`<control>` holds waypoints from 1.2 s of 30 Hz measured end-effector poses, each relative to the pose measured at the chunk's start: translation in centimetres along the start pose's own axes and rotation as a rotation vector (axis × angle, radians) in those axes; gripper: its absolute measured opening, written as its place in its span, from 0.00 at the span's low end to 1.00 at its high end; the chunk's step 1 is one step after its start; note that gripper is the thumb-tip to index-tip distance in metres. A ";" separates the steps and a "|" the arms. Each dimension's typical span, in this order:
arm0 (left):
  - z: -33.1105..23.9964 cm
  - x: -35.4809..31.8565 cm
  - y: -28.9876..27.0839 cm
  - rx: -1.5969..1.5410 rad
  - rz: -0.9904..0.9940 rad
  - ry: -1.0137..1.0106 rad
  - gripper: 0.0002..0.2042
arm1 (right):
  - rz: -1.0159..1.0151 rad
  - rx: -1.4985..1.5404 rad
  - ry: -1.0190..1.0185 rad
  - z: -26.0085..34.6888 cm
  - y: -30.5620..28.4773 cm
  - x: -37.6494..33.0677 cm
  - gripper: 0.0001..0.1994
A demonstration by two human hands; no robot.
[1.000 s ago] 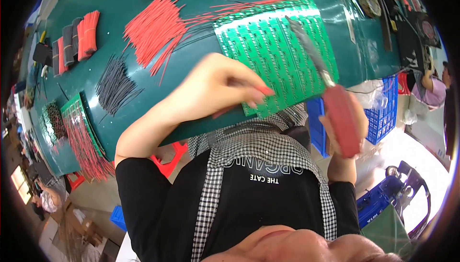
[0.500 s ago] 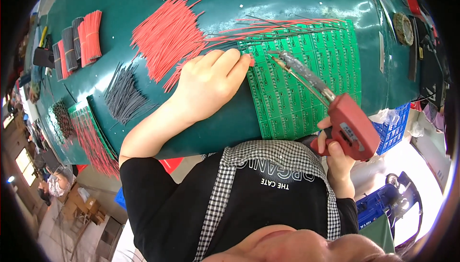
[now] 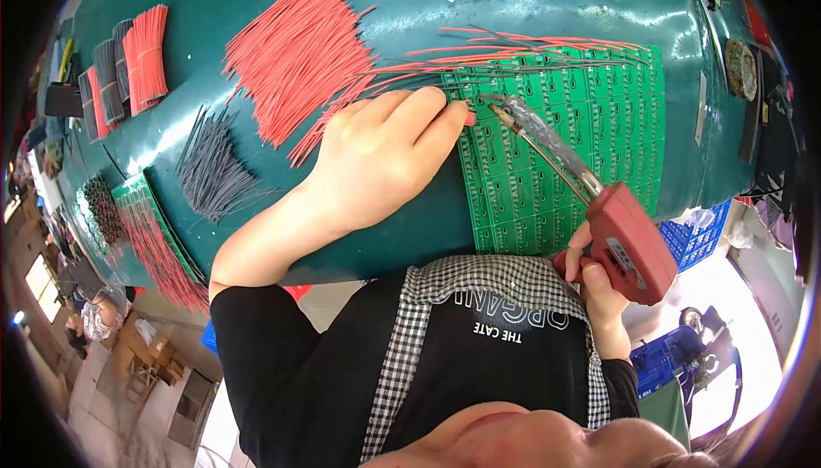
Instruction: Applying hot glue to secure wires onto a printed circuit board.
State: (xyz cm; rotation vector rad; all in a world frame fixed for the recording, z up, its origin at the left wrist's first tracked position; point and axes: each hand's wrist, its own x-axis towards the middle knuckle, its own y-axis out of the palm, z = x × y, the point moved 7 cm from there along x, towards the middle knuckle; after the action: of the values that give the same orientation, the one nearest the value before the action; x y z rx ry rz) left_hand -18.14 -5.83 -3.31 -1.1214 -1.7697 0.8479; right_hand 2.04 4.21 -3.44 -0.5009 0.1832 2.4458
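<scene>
A red soldering gun (image 3: pixel 630 245) is gripped in my right hand (image 3: pixel 599 284), its long metal tip slanting up and left over the green circuit board panel (image 3: pixel 564 160). That tip is at the upper left part of the panel, close to my left fingertips. My left hand (image 3: pixel 385 156) is closed in a pinch at the panel's left edge. Red wire ends (image 3: pixel 469 118) poke out from its fingertips; the rest of what it holds is hidden under the hand. Red and black wires (image 3: pixel 530 49) lie along the panel's top rows.
A large pile of loose red wires (image 3: pixel 299 57) lies beyond my left hand, with black wires (image 3: pixel 214 168) to its left. Bundled wires (image 3: pixel 145 57) sit farther left. Near the table's left edge are a wired panel (image 3: pixel 158 228) and a heap of small boards (image 3: pixel 101 211).
The view has shifted slightly, and the panel appears a little farther right. My left hand and the gun's tip remain close together at the panel's upper left.
</scene>
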 end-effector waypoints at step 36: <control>-1.8 -0.2 -0.3 0.297 -0.012 0.147 0.10 | 0.039 -0.228 -0.076 0.3 -0.2 -1.4 0.33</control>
State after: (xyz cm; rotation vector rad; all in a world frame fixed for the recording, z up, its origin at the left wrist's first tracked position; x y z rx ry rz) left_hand -16.56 -5.98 -2.38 -0.9503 -1.4728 0.9603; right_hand 3.06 3.71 -2.58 -0.5046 -0.1203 2.5326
